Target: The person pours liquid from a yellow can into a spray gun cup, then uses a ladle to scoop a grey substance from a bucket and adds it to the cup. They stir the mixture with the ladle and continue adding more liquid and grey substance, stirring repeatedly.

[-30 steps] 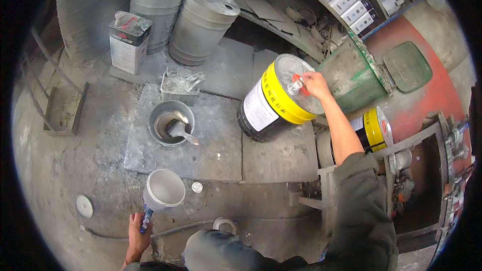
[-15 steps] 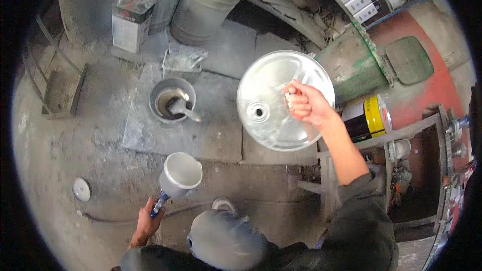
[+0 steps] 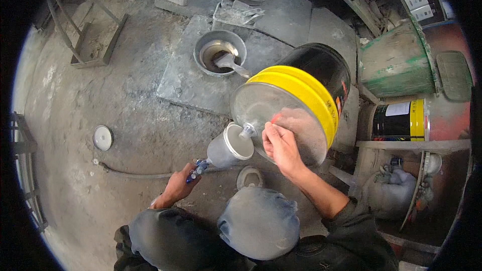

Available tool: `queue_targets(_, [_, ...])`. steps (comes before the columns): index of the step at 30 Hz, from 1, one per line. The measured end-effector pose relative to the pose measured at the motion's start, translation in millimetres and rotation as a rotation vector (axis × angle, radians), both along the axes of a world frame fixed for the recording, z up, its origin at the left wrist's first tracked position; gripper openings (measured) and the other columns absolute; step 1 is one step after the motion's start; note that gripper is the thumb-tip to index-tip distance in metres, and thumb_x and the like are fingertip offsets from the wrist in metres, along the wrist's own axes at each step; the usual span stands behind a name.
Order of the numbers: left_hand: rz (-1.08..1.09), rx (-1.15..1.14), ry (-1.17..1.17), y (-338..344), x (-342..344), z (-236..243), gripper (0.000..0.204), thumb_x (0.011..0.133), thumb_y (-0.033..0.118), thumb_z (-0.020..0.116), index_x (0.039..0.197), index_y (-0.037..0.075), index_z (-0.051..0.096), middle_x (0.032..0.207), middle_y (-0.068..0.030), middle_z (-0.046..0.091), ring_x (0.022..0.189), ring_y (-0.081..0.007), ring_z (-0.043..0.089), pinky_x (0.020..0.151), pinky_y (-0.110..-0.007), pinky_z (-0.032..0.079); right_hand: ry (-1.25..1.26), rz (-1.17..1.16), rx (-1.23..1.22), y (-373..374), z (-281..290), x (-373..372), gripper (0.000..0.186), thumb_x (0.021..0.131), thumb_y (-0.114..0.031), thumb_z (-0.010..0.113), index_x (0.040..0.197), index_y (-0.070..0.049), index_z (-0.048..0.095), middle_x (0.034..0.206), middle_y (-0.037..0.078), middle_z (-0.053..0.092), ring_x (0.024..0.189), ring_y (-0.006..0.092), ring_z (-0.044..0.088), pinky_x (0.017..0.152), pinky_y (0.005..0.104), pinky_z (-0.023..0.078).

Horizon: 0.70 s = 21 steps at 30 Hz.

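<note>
My left hand (image 3: 176, 189) is closed around the blue body of a spray gun (image 3: 198, 169). The gun's open, whitish cup (image 3: 223, 153) is turned up beneath the pail's spout. A large black pail with a yellow band (image 3: 296, 88) is tipped toward me, its grey metal top facing the cup. The short translucent spout (image 3: 247, 131) on that top points down at the cup's mouth. My right hand (image 3: 282, 145) grips the red handle on the pail top; the fingers cover most of the handle. Whether liquid is flowing cannot be made out.
A grey bowl (image 3: 200, 45) with a brush (image 3: 232, 63) stands on the slab behind the cup. A round white lid (image 3: 103, 138) and a hose (image 3: 135, 174) lie on the floor at left. A green bin (image 3: 394, 62) and another black-and-yellow pail (image 3: 394, 120) are at right.
The pail has gone from upright to tipped toward me, its spout now at the cup. My left hand has brought the spray gun up to it. The view has shifted to the left.
</note>
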<state>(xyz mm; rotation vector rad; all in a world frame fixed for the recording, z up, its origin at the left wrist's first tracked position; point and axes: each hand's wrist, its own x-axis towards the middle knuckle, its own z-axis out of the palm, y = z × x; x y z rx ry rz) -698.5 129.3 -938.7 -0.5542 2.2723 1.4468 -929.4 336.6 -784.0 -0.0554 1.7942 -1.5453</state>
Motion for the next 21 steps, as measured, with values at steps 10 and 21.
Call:
queue_targets(10, [-0.037, -0.061, -0.088, 11, 10, -10, 0.034, 0.094, 0.028, 0.064, 0.118, 0.009, 0.051, 0.088, -0.0267, 0.068, 0.087, -0.0502, 0.063, 0.072, -0.057, 0.047, 0.499, 0.183, 0.346, -14, -33, 28, 0.043, 0.106, -0.032, 0.043, 0.083, 0.0, 0.058, 0.069, 0.02, 0.06, 0.065, 0.0363, 0.061, 0.062, 0.045, 0.045])
queue_targets(21, [-0.068, -0.045, -0.09, 22, -5, -14, 0.033, 0.093, 0.029, 0.065, 0.116, 0.01, 0.05, 0.087, -0.0248, 0.068, 0.084, -0.049, 0.064, 0.071, -0.056, 0.048, 0.578, 0.274, 0.49, 5, -33, 55, 0.031, 0.106, -0.029, 0.042, 0.096, -0.002, 0.054, 0.076, 0.023, 0.062, 0.074, 0.0455, 0.061, 0.067, 0.0521, 0.046])
